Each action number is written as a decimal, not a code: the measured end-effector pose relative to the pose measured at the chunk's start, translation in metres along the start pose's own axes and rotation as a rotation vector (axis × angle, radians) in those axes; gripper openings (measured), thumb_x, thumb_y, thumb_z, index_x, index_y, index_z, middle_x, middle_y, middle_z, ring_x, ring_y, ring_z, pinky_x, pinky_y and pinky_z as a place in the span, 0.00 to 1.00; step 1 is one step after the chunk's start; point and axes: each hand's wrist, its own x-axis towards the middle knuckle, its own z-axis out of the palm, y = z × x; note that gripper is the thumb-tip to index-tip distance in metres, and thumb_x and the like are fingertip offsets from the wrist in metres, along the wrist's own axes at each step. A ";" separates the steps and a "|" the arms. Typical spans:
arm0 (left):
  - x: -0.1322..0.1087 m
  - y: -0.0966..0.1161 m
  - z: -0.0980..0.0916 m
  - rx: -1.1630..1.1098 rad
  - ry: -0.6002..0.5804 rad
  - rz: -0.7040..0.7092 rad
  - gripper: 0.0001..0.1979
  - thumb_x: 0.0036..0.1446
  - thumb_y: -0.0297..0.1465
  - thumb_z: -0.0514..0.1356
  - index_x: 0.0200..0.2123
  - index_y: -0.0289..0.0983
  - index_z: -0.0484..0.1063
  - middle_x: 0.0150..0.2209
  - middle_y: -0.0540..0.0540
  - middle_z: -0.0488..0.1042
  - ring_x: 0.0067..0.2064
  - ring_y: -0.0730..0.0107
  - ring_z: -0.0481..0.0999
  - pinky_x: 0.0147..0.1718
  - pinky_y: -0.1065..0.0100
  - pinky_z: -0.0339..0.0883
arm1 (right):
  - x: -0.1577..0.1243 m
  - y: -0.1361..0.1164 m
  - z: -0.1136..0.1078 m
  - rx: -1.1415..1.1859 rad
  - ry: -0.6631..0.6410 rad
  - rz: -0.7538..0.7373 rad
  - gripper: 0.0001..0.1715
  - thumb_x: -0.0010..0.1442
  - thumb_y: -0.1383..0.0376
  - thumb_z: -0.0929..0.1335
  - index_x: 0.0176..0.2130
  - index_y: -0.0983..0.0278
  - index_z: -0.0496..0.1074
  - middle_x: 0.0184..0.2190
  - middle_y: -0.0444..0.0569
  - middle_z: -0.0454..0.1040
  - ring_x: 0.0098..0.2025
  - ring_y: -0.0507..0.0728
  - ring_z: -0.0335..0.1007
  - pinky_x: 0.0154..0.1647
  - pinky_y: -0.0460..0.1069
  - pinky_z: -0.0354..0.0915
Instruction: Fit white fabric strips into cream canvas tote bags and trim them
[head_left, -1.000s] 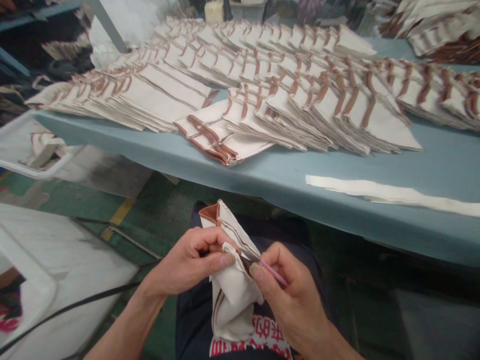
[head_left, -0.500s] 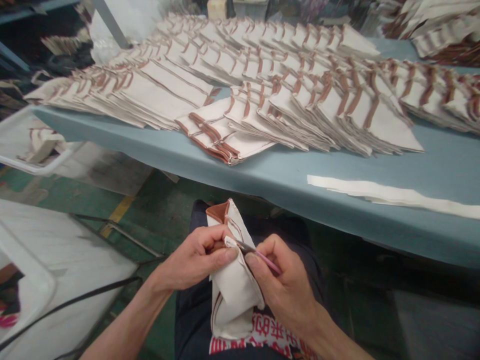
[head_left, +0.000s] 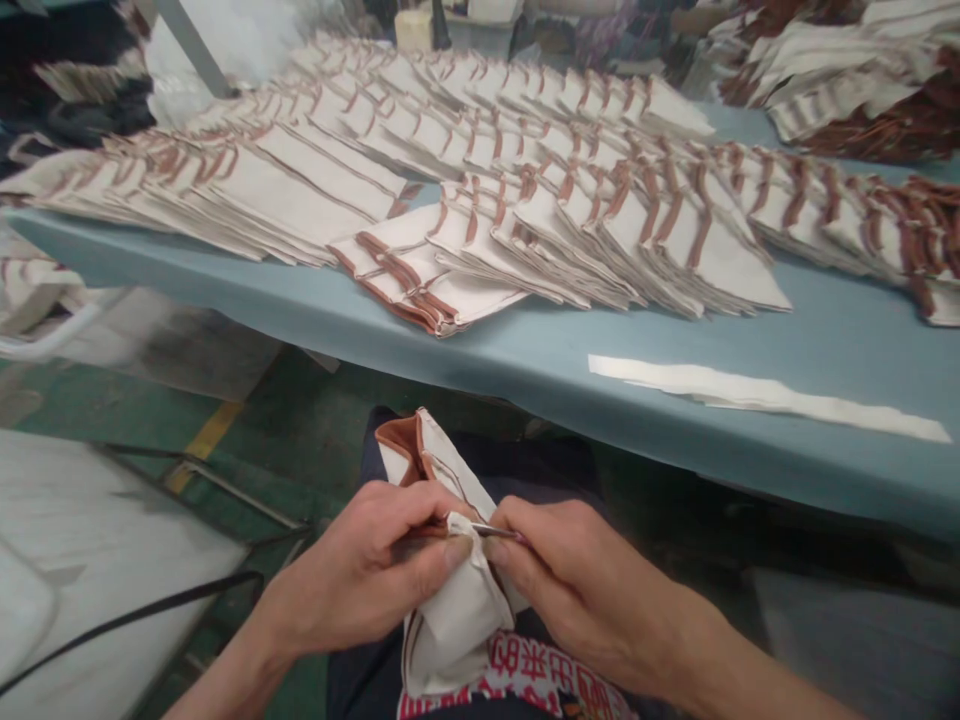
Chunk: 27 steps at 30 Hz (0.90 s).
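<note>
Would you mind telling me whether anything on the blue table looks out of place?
One small stack of brown-trimmed cloth pieces lies at an angle to the neat overlapping rows, and a loose white fabric strip sits apart from them.

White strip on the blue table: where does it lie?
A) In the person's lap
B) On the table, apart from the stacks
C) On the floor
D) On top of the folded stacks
B: the white strip lies on the blue table, with bare blue surface between it and the folded stacks.
</note>
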 end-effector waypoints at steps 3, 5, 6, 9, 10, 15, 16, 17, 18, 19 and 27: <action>0.002 0.003 0.004 -0.036 0.044 0.047 0.06 0.64 0.27 0.60 0.35 0.35 0.77 0.28 0.55 0.76 0.26 0.80 0.71 0.28 0.81 0.62 | -0.001 -0.003 -0.005 -0.016 -0.038 0.012 0.17 0.72 0.63 0.58 0.30 0.59 0.57 0.23 0.40 0.61 0.24 0.51 0.57 0.27 0.47 0.50; 0.004 0.003 0.007 -0.061 0.048 0.049 0.08 0.66 0.29 0.59 0.35 0.35 0.77 0.27 0.55 0.77 0.26 0.80 0.72 0.27 0.81 0.63 | -0.001 -0.004 -0.007 -0.021 -0.024 0.012 0.17 0.72 0.64 0.58 0.29 0.60 0.57 0.23 0.39 0.61 0.24 0.50 0.57 0.27 0.46 0.50; 0.004 0.003 0.008 -0.060 0.043 0.039 0.09 0.67 0.29 0.59 0.34 0.35 0.77 0.27 0.54 0.76 0.26 0.80 0.72 0.27 0.81 0.63 | -0.001 -0.003 -0.007 -0.029 -0.012 0.004 0.16 0.71 0.64 0.59 0.29 0.60 0.57 0.22 0.39 0.61 0.23 0.50 0.57 0.27 0.46 0.49; 0.005 0.004 0.010 -0.011 0.026 0.031 0.12 0.70 0.29 0.57 0.34 0.36 0.77 0.27 0.54 0.76 0.26 0.79 0.73 0.27 0.80 0.64 | -0.002 0.001 -0.007 -0.060 0.020 -0.031 0.15 0.70 0.66 0.59 0.30 0.60 0.58 0.22 0.39 0.62 0.23 0.50 0.57 0.26 0.46 0.50; 0.005 0.006 0.010 0.011 0.026 0.046 0.11 0.70 0.28 0.57 0.35 0.37 0.77 0.27 0.54 0.77 0.26 0.79 0.74 0.28 0.80 0.64 | -0.002 0.002 -0.007 -0.066 0.027 -0.054 0.15 0.71 0.66 0.59 0.30 0.60 0.59 0.22 0.39 0.63 0.22 0.50 0.58 0.25 0.46 0.50; 0.006 0.011 0.013 0.167 0.086 0.186 0.08 0.69 0.26 0.56 0.37 0.39 0.75 0.27 0.56 0.77 0.26 0.78 0.74 0.30 0.77 0.64 | -0.009 0.009 -0.007 -0.214 0.101 -0.233 0.20 0.75 0.66 0.57 0.33 0.64 0.68 0.22 0.41 0.70 0.20 0.50 0.62 0.23 0.47 0.53; 0.007 0.011 0.014 0.191 0.096 0.227 0.08 0.69 0.25 0.56 0.37 0.39 0.73 0.26 0.56 0.76 0.25 0.78 0.73 0.30 0.76 0.63 | -0.010 0.009 -0.008 -0.281 0.141 -0.280 0.22 0.76 0.66 0.56 0.33 0.65 0.69 0.21 0.42 0.71 0.20 0.50 0.63 0.23 0.47 0.53; 0.008 0.010 0.016 0.213 0.102 0.270 0.08 0.68 0.24 0.55 0.37 0.40 0.72 0.25 0.57 0.74 0.24 0.78 0.72 0.29 0.76 0.63 | -0.011 0.009 -0.008 -0.349 0.190 -0.326 0.24 0.77 0.66 0.55 0.33 0.65 0.70 0.21 0.43 0.71 0.19 0.50 0.63 0.23 0.48 0.54; 0.009 0.008 0.019 0.233 0.112 0.316 0.08 0.67 0.23 0.55 0.37 0.40 0.71 0.24 0.58 0.72 0.23 0.78 0.70 0.27 0.75 0.61 | -0.012 0.010 -0.008 -0.414 0.244 -0.371 0.26 0.78 0.67 0.54 0.31 0.65 0.70 0.20 0.42 0.71 0.19 0.50 0.63 0.23 0.48 0.54; 0.009 0.006 0.021 0.252 0.123 0.361 0.08 0.66 0.22 0.54 0.37 0.40 0.70 0.22 0.58 0.71 0.21 0.78 0.69 0.26 0.74 0.60 | -0.013 0.010 -0.009 -0.469 0.293 -0.407 0.28 0.78 0.67 0.53 0.30 0.64 0.69 0.19 0.42 0.70 0.19 0.50 0.62 0.22 0.48 0.53; 0.011 -0.001 0.033 0.408 0.216 0.555 0.08 0.65 0.22 0.53 0.42 0.40 0.67 0.21 0.55 0.74 0.19 0.72 0.71 0.24 0.69 0.62 | -0.022 0.011 -0.012 -0.651 0.351 -0.560 0.31 0.77 0.72 0.52 0.27 0.63 0.70 0.19 0.42 0.64 0.20 0.53 0.56 0.22 0.51 0.51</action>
